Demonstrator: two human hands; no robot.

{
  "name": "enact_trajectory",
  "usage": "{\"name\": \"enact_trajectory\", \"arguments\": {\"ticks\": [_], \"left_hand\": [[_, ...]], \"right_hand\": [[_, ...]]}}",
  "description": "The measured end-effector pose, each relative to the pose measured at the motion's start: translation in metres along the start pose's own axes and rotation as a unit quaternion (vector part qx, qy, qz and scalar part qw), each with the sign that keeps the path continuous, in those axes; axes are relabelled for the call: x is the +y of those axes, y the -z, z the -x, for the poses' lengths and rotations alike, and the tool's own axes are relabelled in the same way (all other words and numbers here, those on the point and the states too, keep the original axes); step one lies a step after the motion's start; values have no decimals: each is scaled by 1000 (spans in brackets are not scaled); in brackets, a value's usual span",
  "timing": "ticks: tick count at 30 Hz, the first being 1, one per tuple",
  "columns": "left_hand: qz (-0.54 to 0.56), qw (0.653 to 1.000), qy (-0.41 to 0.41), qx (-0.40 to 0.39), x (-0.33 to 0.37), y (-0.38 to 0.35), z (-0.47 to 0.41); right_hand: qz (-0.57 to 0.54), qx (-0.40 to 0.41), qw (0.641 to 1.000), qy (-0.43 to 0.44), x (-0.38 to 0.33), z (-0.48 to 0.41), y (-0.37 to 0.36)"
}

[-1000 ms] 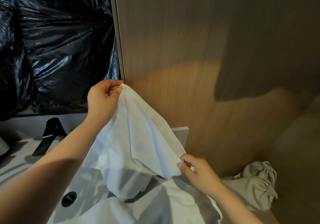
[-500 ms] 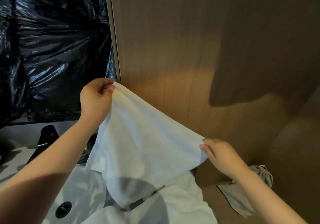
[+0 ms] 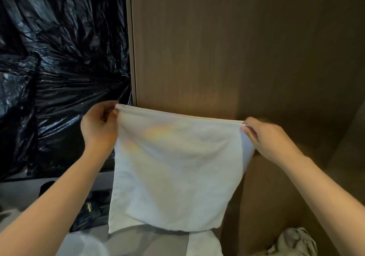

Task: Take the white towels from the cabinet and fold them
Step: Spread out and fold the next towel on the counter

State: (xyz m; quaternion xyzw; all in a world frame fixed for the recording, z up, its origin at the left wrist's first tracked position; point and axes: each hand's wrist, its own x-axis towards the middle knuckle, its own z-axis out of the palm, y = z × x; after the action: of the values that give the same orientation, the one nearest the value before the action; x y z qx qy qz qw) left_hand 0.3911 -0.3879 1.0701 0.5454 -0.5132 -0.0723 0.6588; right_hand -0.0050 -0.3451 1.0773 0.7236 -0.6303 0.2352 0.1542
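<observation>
towel (image 3: 173, 172) between hands, before cabinet panel (image 3: 237, 48)

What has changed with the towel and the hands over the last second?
The right hand rose and moved to the right, pulling the white towel from a bunched drape into a flat sheet hanging between both hands. The left hand kept pinching its top corner; nothing was let go.

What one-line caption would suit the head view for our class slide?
Left hand and right hand pinch the top corners of a white towel, holding it spread before a wooden panel.
</observation>
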Motion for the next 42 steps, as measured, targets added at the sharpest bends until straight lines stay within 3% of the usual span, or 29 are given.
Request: {"name": "enact_trajectory", "arguments": {"ticks": [15, 21, 27, 34, 42], "left_hand": [[11, 999, 23, -33, -10, -3, 21], [53, 992, 8, -112, 0, -8, 62], [97, 978, 45, -179, 8, -19, 125], [115, 955, 94, -256, 10, -16, 172], [150, 932, 132, -301, 11, -12, 195]], "right_hand": [[-31, -56, 997, -38, 1, 17, -17], [-44, -126, 988, -76, -9, 45, -45], [-218, -155, 961, -63, -58, 84, -64], [-426, -128, 890, -102, -104, 128, -80], [-515, -116, 845, -85, -122, 144, -89]]}}
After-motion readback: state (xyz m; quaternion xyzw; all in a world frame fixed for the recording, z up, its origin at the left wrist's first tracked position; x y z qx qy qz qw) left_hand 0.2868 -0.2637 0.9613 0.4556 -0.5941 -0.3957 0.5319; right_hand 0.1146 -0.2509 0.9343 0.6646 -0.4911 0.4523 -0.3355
